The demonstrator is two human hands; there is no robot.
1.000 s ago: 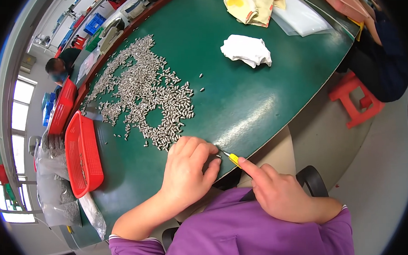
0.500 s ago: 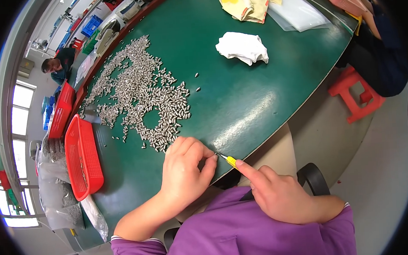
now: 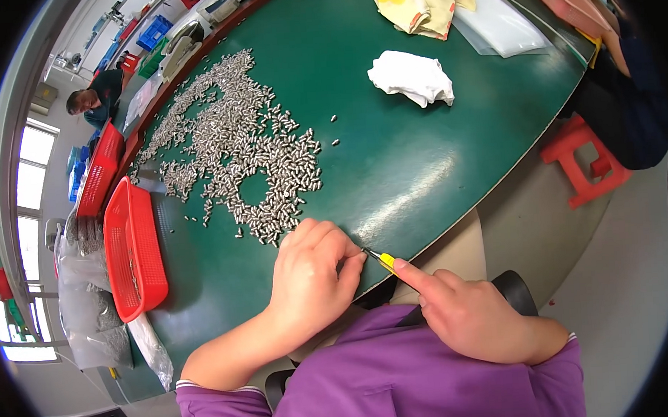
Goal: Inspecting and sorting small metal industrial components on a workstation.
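My left hand [image 3: 315, 274] is at the near edge of the green table, thumb and forefinger pinched together. Whatever lies between those fingertips is hidden or too small to make out. From the right, my right hand [image 3: 467, 307] grips a slim yellow utility knife [image 3: 386, 261], its forefinger stretched along the handle. The narrow dark tip of the knife meets the left fingertips. Just beyond the left hand spreads a large heap of small silvery metal cylinders [image 3: 290, 162], with a round gap in its near part. A couple of loose cylinders [image 3: 335, 142] lie to the right of the heap.
A red perforated basket [image 3: 151, 256] stands at the left, another red basket [image 3: 102, 171] behind it. Clear plastic bags [image 3: 90, 312] sit beside them. A crumpled white cloth [image 3: 412, 77], a yellowish cloth [image 3: 414, 4] and plastic sheets [image 3: 502, 22] lie farther back. Other people sit at left and right.
The view has shifted slightly, so the table things appear a little to the right. Both hands keep nearly the same pose, with the knife tip still at the left fingertips.
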